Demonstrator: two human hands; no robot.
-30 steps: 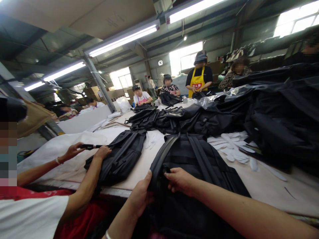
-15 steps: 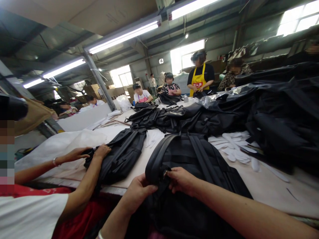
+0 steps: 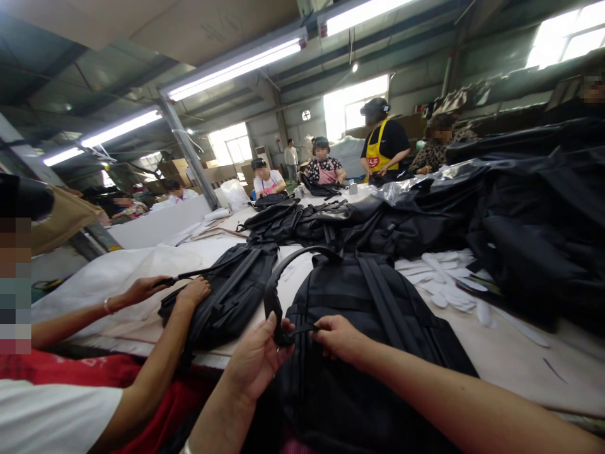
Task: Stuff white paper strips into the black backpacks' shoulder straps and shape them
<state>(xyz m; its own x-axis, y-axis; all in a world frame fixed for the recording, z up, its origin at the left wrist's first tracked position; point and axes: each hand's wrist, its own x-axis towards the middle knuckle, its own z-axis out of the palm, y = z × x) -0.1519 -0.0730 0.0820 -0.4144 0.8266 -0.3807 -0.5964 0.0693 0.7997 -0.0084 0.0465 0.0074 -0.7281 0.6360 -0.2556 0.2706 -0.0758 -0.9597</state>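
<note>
The left hand (image 3: pixel 259 356) is curled, thumb raised, its fingers and thumb pinching the lower end of the padded shoulder strap (image 3: pixel 274 287), which bows up and away from the backpack. The right hand (image 3: pixel 338 340) pinches a thin black webbing strip (image 3: pixel 305 328) between thumb and fingertips, and the strip runs across from it to the left hand. Both hands are over the left side of the black backpack (image 3: pixel 350 315), which lies on the surface (image 3: pixel 529 372) with its strap side up and its lower part at the near edge. A second shoulder strap (image 3: pixel 378 296) lies flat along the backpack.

Just right of the backpack's top, white pieces (image 3: pixel 444 277) are spread in a loose pile. To the left, a co-worker's hands (image 3: pixel 195 291) hold another black backpack (image 3: pixel 227 293) and its strap. Beyond both bags, more black bags (image 3: pixel 401 227) are heaped across the surface, with clear plastic (image 3: pixel 401 189) on part of the heap. Farther back, a person in a yellow apron (image 3: pixel 378 151) stands beside the surface.
</note>
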